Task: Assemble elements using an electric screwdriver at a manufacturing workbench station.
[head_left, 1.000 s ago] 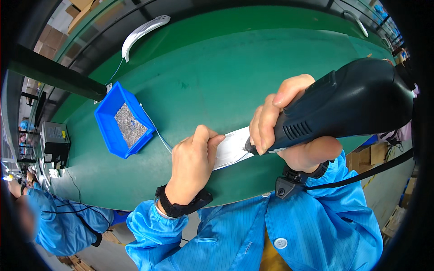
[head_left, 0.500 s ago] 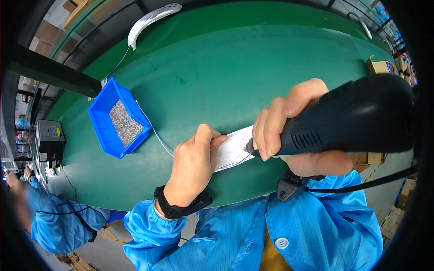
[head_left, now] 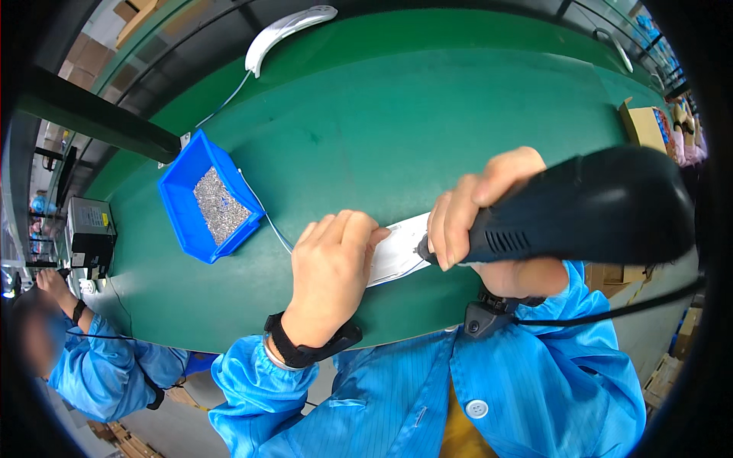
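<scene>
A long white plastic part (head_left: 398, 246) lies on the green bench in front of me, with a thin cable running along its near edge. My left hand (head_left: 330, 278) is closed on its left end, thumb against the white surface. My right hand (head_left: 466, 210) wraps round a black electric screwdriver (head_left: 588, 206), held slanting with its body out to the right. The screwdriver's dark tip meets the white part; any screw there is hidden. Left of my hands stands a blue bin (head_left: 177, 223) holding many small metal screws (head_left: 221, 208). A pale cable (head_left: 271, 221) runs from beside the bin toward my left hand.
On the far side of the green bench (head_left: 427, 114) lies a curved white part (head_left: 282, 34) with a cable. A dark post (head_left: 99, 114) rises behind the bin. An open cardboard box (head_left: 643, 126) sits far right. A co-worker in a blue sleeve (head_left: 103, 374) is at the left.
My left hand's fingers have shifted slightly on the white part. The view has turned a little, so the bin appears farther right. The co-worker's hand has come up into view.
</scene>
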`<action>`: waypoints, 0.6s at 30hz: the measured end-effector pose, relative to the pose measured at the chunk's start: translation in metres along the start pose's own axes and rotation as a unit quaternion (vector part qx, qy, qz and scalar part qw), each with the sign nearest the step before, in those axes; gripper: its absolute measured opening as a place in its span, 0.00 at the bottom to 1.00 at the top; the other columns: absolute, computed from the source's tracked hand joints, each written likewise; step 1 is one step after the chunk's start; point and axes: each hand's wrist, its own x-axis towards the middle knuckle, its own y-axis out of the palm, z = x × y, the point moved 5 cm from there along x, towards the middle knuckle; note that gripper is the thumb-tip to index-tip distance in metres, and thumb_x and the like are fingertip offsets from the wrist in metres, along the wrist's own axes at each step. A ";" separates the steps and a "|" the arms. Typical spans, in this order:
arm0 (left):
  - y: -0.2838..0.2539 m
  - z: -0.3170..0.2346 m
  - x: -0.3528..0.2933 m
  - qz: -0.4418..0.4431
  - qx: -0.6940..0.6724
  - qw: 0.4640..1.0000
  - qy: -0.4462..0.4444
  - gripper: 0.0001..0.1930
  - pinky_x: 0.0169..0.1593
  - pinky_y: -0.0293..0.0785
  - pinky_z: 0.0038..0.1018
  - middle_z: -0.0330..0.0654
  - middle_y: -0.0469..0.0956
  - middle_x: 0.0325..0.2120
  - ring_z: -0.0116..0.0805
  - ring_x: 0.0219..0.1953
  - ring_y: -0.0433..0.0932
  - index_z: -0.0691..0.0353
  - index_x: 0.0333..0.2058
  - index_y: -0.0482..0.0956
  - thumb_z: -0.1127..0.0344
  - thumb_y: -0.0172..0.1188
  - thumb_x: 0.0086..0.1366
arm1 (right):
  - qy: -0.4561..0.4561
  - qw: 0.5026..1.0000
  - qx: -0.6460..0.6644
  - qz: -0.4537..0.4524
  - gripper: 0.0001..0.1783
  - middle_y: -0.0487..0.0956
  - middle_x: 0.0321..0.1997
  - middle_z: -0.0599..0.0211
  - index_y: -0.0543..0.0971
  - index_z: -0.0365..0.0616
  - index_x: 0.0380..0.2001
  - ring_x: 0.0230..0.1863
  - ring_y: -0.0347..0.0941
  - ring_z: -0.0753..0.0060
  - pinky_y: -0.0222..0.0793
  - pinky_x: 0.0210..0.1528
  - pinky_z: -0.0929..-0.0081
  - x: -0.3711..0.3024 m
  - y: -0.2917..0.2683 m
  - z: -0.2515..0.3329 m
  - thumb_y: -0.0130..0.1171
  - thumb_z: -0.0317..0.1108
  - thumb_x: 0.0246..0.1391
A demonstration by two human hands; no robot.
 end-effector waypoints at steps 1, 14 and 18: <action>-0.005 -0.008 0.003 -0.023 0.045 0.998 0.041 0.06 0.29 0.66 0.31 0.41 0.72 0.21 0.39 0.24 0.72 0.60 0.24 0.71 0.74 0.60 0.46 | 0.033 0.993 0.022 -0.111 0.41 0.71 0.20 0.62 0.59 0.41 0.41 0.18 0.69 0.71 0.67 0.23 0.76 -0.001 -0.003 -0.002 0.56 0.67 0.39; 0.001 -0.052 -0.004 -0.039 0.028 0.988 0.147 0.07 0.51 0.57 0.39 0.31 0.70 0.21 0.28 0.30 0.69 0.56 0.19 0.75 0.64 0.64 0.41 | -0.195 0.967 0.161 -0.025 0.37 0.71 0.21 0.62 0.59 0.42 0.41 0.20 0.71 0.70 0.68 0.23 0.75 0.000 -0.009 0.030 0.53 0.65 0.44; 0.001 -0.056 -0.001 -0.029 0.015 0.991 0.132 0.09 0.51 0.56 0.41 0.31 0.70 0.21 0.28 0.30 0.69 0.56 0.20 0.75 0.65 0.66 0.39 | -0.193 0.969 0.154 0.028 0.37 0.71 0.20 0.61 0.59 0.42 0.40 0.19 0.71 0.70 0.68 0.23 0.75 0.002 -0.011 0.038 0.53 0.65 0.44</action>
